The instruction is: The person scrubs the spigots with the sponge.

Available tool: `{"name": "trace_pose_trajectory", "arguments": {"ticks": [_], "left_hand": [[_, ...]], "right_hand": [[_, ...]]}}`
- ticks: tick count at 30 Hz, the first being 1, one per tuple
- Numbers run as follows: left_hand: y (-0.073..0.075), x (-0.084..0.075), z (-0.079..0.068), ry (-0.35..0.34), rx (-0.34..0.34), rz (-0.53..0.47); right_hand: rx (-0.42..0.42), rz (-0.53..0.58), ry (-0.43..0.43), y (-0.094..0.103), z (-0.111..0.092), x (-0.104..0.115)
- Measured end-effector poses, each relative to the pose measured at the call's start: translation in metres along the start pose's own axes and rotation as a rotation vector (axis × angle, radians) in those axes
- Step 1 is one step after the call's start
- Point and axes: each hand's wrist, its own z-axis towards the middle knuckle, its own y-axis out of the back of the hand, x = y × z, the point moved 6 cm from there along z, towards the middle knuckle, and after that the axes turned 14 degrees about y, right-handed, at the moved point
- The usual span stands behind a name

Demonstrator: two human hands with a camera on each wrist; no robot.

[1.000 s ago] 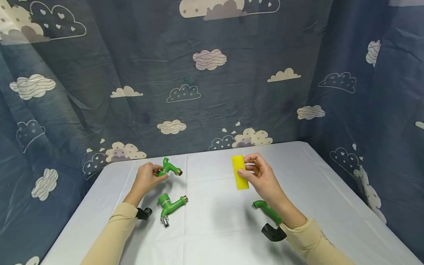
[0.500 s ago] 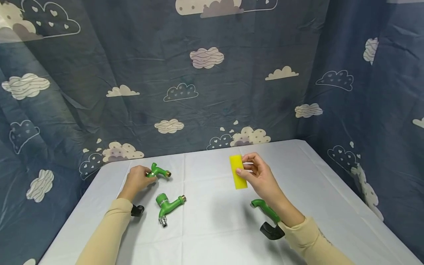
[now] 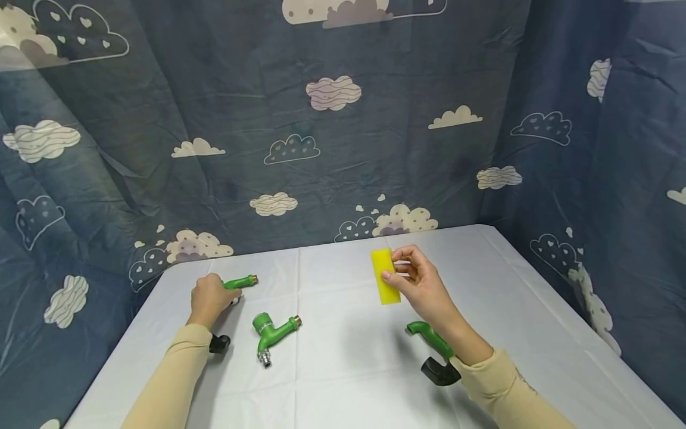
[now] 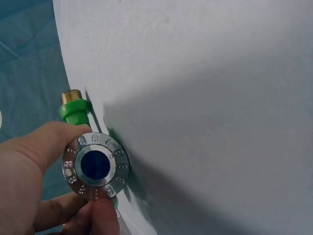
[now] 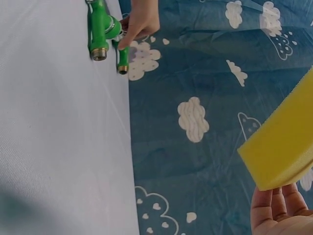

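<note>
My left hand [image 3: 210, 301] pinches a green tap [image 3: 241, 282] at the table's far left. Its brass-threaded end points right; my hand hides much of the rest. Close up in the left wrist view, thumb and fingers grip either side of a round chrome end [image 4: 117, 166] with a dark hole. My right hand [image 3: 424, 287] holds a yellow sponge [image 3: 384, 277] upright above the table, between thumb and fingers. In the right wrist view the sponge [image 5: 283, 142] rests against the fingertips. A second green tap [image 3: 274, 335] lies on the cloth nearer me, its chrome spout towards me.
A curved green piece [image 3: 429, 338], partly hidden by my right forearm, lies on the white-covered table [image 3: 332, 345]. Black devices sit at the left wrist [image 3: 218, 344] and right wrist [image 3: 440, 372]. A dark cloud-patterned curtain [image 3: 386, 155] rises behind the table.
My left hand has shifted left with the tap and turned it, so its upper part is no longer visible. The right hand and the sponge have stayed about where they were.
</note>
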Motion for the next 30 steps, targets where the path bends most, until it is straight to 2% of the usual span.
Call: {"name": "trace_pose_trajectory", "arguments": {"ticks": [7, 13, 24, 30], "left_hand": [[0.000, 0.002, 0.003, 0.009, -0.029, -0.013], [0.000, 0.006, 0.003, 0.022, 0.012, -0.018], [0.007, 0.016, -0.009, 0.018, 0.102, -0.051], [0.015, 0.017, -0.017, 0.006, 0.097, -0.078]], "right_hand": [[0.000, -0.015, -0.003, 0.000, 0.002, -0.001], [0.004, -0.046, -0.027, 0.002, 0.003, -0.005], [0.057, -0.318, -0.092, 0.016, 0.030, -0.019], [0.109, -0.472, -0.118, 0.020, 0.053, -0.028]]}}
